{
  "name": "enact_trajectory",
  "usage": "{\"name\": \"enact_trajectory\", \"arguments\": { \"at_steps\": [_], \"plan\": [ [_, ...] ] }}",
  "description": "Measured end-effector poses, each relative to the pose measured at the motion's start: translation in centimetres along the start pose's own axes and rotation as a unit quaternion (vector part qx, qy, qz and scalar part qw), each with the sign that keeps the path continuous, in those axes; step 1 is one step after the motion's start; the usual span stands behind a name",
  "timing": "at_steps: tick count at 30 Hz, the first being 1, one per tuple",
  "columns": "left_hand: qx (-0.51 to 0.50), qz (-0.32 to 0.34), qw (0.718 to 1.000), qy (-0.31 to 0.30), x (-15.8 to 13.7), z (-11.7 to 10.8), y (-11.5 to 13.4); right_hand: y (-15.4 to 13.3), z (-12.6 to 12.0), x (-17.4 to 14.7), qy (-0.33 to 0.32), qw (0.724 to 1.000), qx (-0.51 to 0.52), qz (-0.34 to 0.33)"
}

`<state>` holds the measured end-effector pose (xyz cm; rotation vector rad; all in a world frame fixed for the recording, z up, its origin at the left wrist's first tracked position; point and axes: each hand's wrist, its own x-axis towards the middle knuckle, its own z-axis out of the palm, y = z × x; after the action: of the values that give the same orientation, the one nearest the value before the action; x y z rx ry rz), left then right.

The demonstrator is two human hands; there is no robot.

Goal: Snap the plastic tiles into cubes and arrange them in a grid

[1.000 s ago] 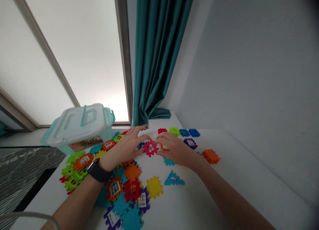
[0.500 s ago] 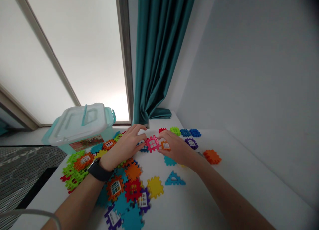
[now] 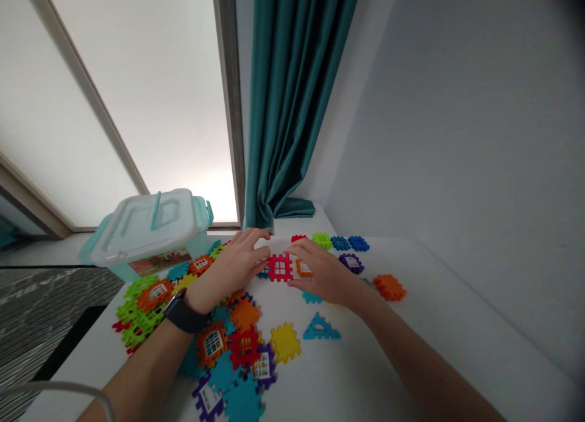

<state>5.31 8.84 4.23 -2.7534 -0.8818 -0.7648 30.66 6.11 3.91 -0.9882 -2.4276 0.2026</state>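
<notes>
A red window-patterned interlocking tile (image 3: 280,268) is between my two hands over the white table (image 3: 351,361). My left hand (image 3: 237,260) has its thumb and a finger closed at the tile's left edge, with the other fingers raised. On the right side, my right hand (image 3: 322,272) has thumb and fingers apart around the tile's edge, holding nothing visibly. An orange window tile (image 3: 303,268) shows beneath the right hand, partly hidden. Just behind the left fingertips, a blue tile (image 3: 263,273) is mostly covered.
A piled mass of coloured tiles (image 3: 244,314) spreads along the left. A yellow tile (image 3: 286,343) and a blue triangle piece (image 3: 321,327) lie in front. Beyond are a lidded box (image 3: 148,227), a teal curtain (image 3: 292,105) and an orange tile (image 3: 389,287) at right.
The red tile has turned from a tilted pose to square with my view. My right thumb and fingers have spread apart; my left hand has barely moved.
</notes>
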Motion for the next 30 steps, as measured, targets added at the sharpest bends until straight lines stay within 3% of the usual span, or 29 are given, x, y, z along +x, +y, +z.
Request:
{"name": "enact_trajectory", "arguments": {
  "at_steps": [14, 30],
  "plan": [
    [-0.040, -0.041, 0.997, -0.045, -0.14, -0.13, 0.64, 0.64, -0.14, 0.11, 0.015, 1.000, -0.018, 0.019],
    [-0.026, -0.032, 0.999, -0.012, 0.10, -0.02, 0.85, 0.60, -0.07, 0.08, 0.015, 0.999, -0.010, 0.034]
  ]
}}
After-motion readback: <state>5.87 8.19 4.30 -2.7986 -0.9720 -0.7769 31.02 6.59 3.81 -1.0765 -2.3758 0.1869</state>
